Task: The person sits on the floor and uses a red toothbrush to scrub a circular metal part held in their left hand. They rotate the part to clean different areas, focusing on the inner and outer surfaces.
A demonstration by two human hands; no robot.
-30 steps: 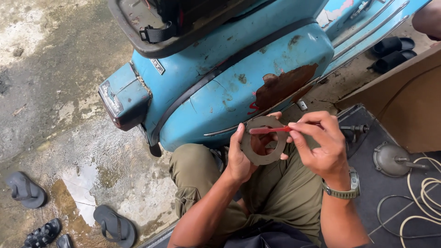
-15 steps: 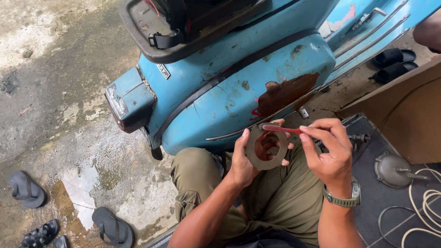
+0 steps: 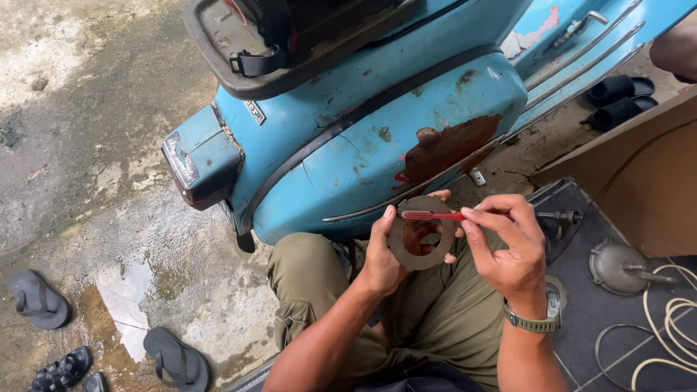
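My left hand (image 3: pixel 383 250) holds a flat dark metal ring disc (image 3: pixel 421 234) upright over my lap. My right hand (image 3: pixel 508 243) pinches a small red brush (image 3: pixel 430 215) whose bristles rest on the upper rim of the disc. A watch sits on my right wrist. Directly behind the disc stands an old blue scooter (image 3: pixel 370 123) with a rust patch on its side panel.
Wet concrete floor with a puddle (image 3: pixel 123 305) lies to the left, with dark sandals (image 3: pixel 174 357) scattered on it. At the right are a brown cardboard box (image 3: pixel 646 181), a black mat with a round metal part (image 3: pixel 617 265) and coiled cream cable (image 3: pixel 671 319).
The view has shifted, so the scooter sits further right and higher. The brush stays on the top of the disc; both hands keep their grip.
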